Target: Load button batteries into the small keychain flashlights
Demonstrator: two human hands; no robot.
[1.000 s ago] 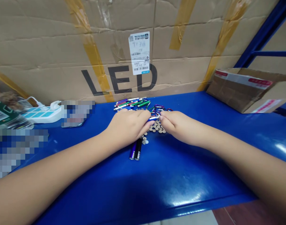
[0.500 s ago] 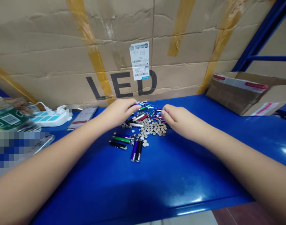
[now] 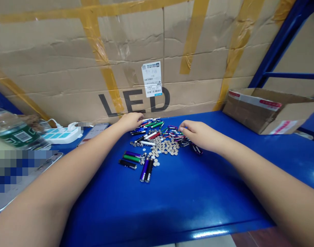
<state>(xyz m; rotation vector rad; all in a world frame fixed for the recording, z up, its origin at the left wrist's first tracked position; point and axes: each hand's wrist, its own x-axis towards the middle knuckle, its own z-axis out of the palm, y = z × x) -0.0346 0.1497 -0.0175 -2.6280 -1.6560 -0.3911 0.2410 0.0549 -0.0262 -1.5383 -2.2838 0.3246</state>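
Observation:
My left hand [image 3: 132, 120] is at the far left of a pile of slim penlights [image 3: 146, 127] in several colours, its bent fingers over their ends and its thumb apart. Nothing shows in its grasp. My right hand [image 3: 194, 132] hovers beside a heap of coloured carabiners [image 3: 173, 130], fingers loosely curled, with a gap to the thumb and nothing visible between them. Small round button cells [image 3: 169, 146] lie spread between the hands. Nearer me are a green penlight [image 3: 131, 158], a purple penlight [image 3: 144, 169] and a black penlight [image 3: 149, 171], among others.
A big cardboard box [image 3: 198, 92] marked LED stands along the back of the blue table [image 3: 172, 202]. An open carton [image 3: 254, 109] sits at right. At left are a power strip [image 3: 63, 135], a plastic bottle [image 3: 18, 133] and a phone [image 3: 95, 132].
My hands have moved apart slightly, and the right fingers have loosened from a closed grip. More of the penlight pile and the carabiners shows. The camera view has tilted up a little.

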